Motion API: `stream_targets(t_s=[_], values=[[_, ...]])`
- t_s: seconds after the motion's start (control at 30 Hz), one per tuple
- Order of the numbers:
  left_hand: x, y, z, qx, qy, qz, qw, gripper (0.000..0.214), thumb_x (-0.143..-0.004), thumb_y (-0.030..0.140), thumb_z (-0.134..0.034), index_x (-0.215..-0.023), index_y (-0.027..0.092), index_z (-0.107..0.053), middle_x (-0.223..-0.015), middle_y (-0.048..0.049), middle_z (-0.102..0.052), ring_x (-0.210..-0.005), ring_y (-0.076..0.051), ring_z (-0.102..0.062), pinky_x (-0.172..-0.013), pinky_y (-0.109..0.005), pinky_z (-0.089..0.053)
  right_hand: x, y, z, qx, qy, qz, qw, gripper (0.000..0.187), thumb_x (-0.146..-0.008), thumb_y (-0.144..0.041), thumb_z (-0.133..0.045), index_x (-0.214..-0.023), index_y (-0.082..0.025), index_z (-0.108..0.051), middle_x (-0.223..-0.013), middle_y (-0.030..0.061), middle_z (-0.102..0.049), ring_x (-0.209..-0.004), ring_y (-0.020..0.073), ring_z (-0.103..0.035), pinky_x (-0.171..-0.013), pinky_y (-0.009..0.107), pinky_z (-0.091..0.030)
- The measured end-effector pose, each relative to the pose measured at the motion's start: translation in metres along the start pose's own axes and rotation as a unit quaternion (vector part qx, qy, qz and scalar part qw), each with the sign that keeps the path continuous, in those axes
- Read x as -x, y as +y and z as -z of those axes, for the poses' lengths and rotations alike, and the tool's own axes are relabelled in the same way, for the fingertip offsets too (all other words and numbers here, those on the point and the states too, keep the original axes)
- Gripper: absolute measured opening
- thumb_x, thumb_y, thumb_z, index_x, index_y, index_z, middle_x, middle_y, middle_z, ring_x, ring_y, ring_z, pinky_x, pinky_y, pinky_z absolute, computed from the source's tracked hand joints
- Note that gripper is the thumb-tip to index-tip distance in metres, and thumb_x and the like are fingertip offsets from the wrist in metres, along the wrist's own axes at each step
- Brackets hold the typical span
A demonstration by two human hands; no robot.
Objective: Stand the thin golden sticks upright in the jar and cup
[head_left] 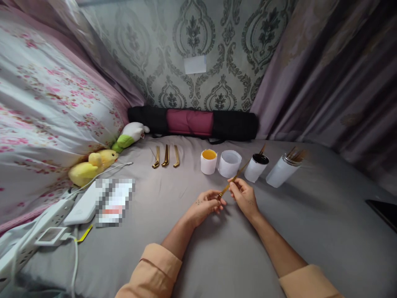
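Note:
In front of me, both hands are on a thin gold stick (226, 190) that slants up to the right, its narrow tip pointing toward the containers. My left hand (207, 204) is closed around its lower end, where a gold, thicker part shows between the fingers. Higher up, my right hand (243, 196) pinches the stick between thumb and fingers. Just beyond my hands stand a white cup with a yellow-orange inside (208, 164), a wider white cup (229, 169) and a dark-mouthed white cup (254, 171) with a brown stick in it.
A tilted white jar (281, 174) holds several thin brown sticks. Gold bent-ended pieces (166, 157) lie in three groups on the grey sheet. Left are plush toys (93, 165), a white power bank (85, 205) and a power strip (34, 236). A black-and-maroon roll (189, 123) lies along the wall.

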State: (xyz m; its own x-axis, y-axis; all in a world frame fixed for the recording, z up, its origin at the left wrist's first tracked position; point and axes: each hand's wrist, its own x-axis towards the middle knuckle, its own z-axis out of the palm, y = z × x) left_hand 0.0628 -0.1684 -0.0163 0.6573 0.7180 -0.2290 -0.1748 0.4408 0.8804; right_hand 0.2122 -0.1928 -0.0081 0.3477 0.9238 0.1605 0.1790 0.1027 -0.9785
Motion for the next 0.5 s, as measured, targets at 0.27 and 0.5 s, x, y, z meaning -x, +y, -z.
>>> stream_targets(t_s=[0.27,0.5], values=[[0.0026,0.0021,0.0032,0.058,-0.026,0.035,0.997,0.038,-0.065,0.018,-0.061,-0.101,0.009,-0.052,-0.085,-0.0117,-0.062,-0.062,-0.009,-0.055,-0.056,-0.021,-0.04,-0.0002,-0.0019,0.0021,-0.006,0.0,0.006,1.0,0.023,-0.075,-0.039,-0.051,-0.083,-0.017,-0.055,-0.059,-0.0012,-0.047,-0.049,0.0098,-0.042,-0.042,0.021,-0.034],[0.0055,0.0042,0.0013,0.078,-0.048,0.048,0.995,0.038,-0.066,0.016,-0.063,-0.102,0.007,-0.052,-0.088,-0.0131,-0.062,-0.064,-0.01,-0.056,-0.057,-0.021,-0.041,0.0002,-0.0017,0.0055,-0.017,-0.008,0.008,1.0,0.022,-0.074,-0.038,-0.051,-0.081,-0.017,-0.056,-0.056,-0.0025,-0.045,-0.046,0.0086,-0.04,-0.041,0.02,-0.031]])
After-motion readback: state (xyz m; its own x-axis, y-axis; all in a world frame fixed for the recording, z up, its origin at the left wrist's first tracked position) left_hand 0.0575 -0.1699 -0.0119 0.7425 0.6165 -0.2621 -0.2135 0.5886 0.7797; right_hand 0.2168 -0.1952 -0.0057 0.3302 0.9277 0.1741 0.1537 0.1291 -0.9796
